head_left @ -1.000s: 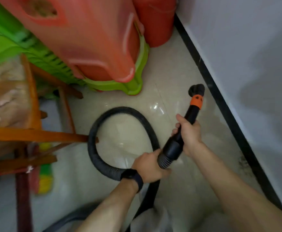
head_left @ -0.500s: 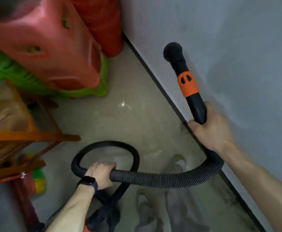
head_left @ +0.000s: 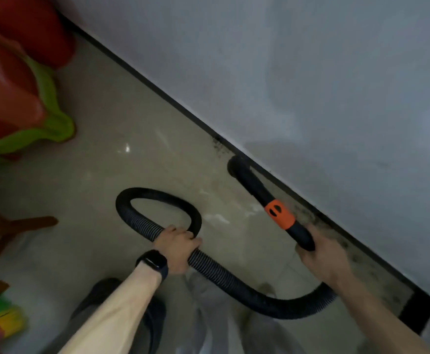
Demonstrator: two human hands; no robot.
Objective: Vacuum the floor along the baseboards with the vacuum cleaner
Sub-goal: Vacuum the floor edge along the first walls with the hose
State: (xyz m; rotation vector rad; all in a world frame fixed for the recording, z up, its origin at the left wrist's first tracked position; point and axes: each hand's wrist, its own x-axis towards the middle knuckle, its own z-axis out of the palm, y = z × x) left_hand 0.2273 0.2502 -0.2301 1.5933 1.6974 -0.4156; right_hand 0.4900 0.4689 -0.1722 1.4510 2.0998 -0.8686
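Guiding the black rigid vacuum wand with an orange collar (head_left: 258,191) along the narrow black baseboard (head_left: 157,90) would go best, I judge, with its round mouth (head_left: 235,166) held low in the seam between the glossy beige tiled floor (head_left: 132,118) and that strip. It should be drawn slowly over the dark speckled grime (head_left: 217,144) just ahead of it. The right hand (head_left: 323,259) has its fingers wrapped round the wand's lower end. The left hand (head_left: 176,247), wearing a black wristwatch (head_left: 153,261), grips the black ribbed hose (head_left: 224,275) where it loops, and should feed slack so the loop does not tug the mouth off line. The mouth sits just beside the baseboard; whether it actually touches the tile is hard to say through the blur. The vacuum's body is out of view, and the hose's far end is lost behind the left hand.
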